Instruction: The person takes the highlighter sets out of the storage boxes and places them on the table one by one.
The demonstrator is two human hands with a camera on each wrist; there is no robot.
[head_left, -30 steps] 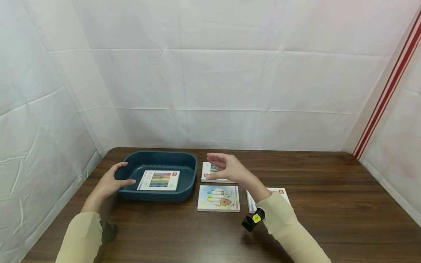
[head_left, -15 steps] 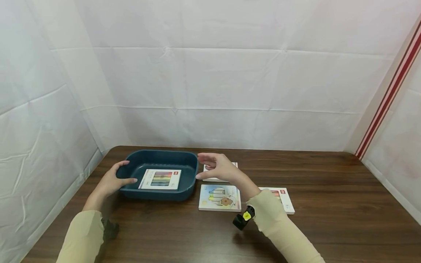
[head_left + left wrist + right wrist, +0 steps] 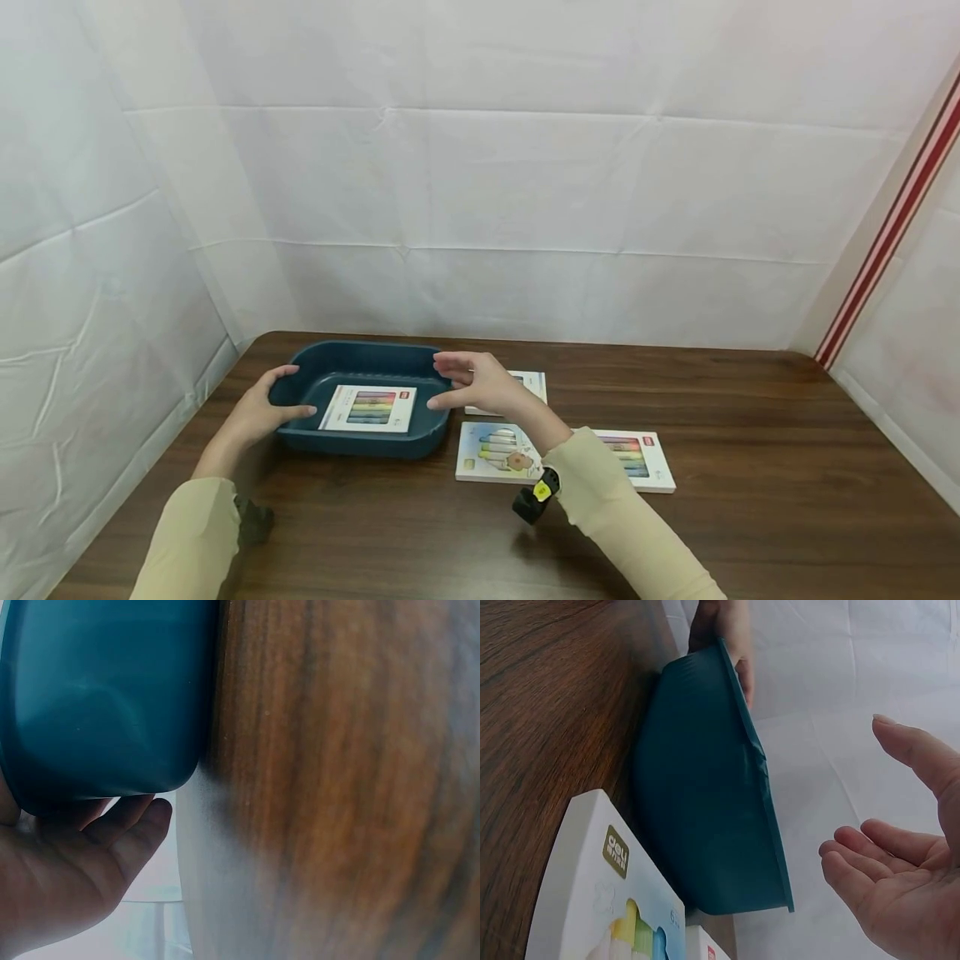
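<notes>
A dark teal tray [image 3: 303, 364] stands on the wooden table, with a flat white box of coloured sticks [image 3: 369, 408] lying inside. My left hand [image 3: 258, 408] grips the tray's left rim [image 3: 45, 802], thumb over the edge. My right hand [image 3: 474, 381] hovers open just above the tray's right rim [image 3: 769, 825], fingers spread and holding nothing. Three more flat white boxes lie right of the tray: one at the back [image 3: 529, 383], one with a cartoon picture [image 3: 491, 452], one further right [image 3: 637, 457].
White sheeting walls the table in at the back and both sides. A red-striped post [image 3: 885, 225] stands at the right corner. Bare wood [image 3: 750, 517] stretches across the table's right and front.
My right hand has moved left from above the back box to the tray's right rim. My left hand stays on the tray's left rim.
</notes>
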